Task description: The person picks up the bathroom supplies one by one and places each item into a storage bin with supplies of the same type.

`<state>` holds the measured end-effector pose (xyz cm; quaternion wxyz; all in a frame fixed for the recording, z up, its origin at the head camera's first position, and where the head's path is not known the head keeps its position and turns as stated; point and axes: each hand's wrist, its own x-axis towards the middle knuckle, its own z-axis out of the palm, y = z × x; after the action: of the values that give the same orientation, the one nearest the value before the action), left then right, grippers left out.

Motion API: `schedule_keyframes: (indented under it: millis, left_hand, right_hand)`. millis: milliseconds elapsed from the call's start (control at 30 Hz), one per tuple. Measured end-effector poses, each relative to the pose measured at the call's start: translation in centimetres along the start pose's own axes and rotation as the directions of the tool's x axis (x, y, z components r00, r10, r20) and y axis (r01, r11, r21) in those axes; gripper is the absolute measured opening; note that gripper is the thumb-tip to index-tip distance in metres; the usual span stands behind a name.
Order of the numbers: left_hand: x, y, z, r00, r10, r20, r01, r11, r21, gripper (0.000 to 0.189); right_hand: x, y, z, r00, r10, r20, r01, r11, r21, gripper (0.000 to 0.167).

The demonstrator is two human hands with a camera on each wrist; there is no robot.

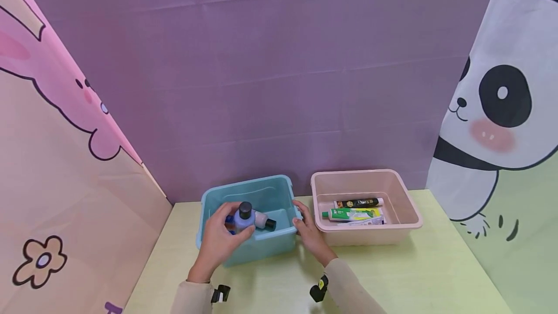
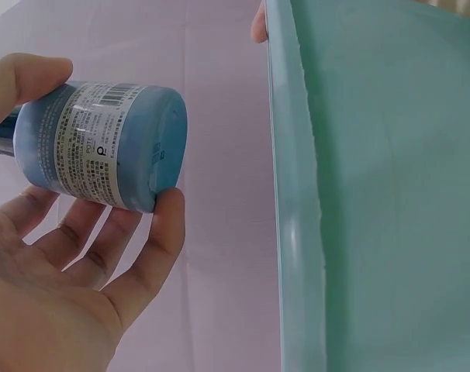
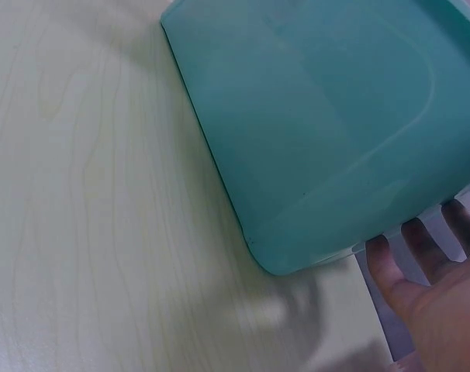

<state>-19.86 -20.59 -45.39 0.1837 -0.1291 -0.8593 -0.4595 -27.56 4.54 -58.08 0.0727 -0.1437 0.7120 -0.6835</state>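
My left hand (image 1: 221,237) holds a squat blue bottle (image 2: 88,147) with a black cap and a printed white label, over the teal bin (image 1: 279,242). Thumb and fingers grip the bottle from opposite sides. At the teal bin's right end, my right hand (image 1: 311,236) grips the rim, and the right wrist view shows its fingertips (image 3: 382,260) along the edge. Inside that bin lies a pale bottle (image 1: 260,219) with a black cap. Something dark blue beside it is partly hidden behind the left hand.
To the right stands a pink bin (image 1: 370,236) holding a black tube (image 1: 359,203), a green and yellow tube (image 1: 350,214) and a whitish tube (image 1: 366,221). Both bins rest on a pale wooden table (image 1: 279,285). A purple cloth wall (image 1: 261,86) rises behind them, with printed panels at the sides.
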Motion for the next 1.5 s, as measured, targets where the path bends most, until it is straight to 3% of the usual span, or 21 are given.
schedule_keyframes:
  millis: [600,967,1267,1500]
  left_hand:
    - [1.8,0.7,-0.7,0.994,0.055,0.092,-0.062,0.995,0.075,0.052]
    - [3.1,0.8,-1.5,0.988,0.031,0.154,-0.045,0.995,0.094,0.053]
    - [4.0,0.9,-1.6,0.97,0.01,0.242,-0.052,0.984,0.168,0.054]
    - [4.5,0.7,-1.5,0.962,0.003,0.273,-0.062,0.976,0.207,0.054]
  right_hand:
    - [-0.1,0.0,0.0,0.999,-0.04,0.013,0.039,0.998,0.045,0.05]
    - [-0.2,-0.1,0.0,0.999,-0.029,0.016,0.029,0.999,0.032,0.05]
    - [-0.1,0.0,-0.1,0.999,-0.034,0.008,0.033,0.999,0.027,0.05]
    - [-0.1,0.1,0.0,1.0,-0.018,0.007,0.018,1.0,0.021,0.05]
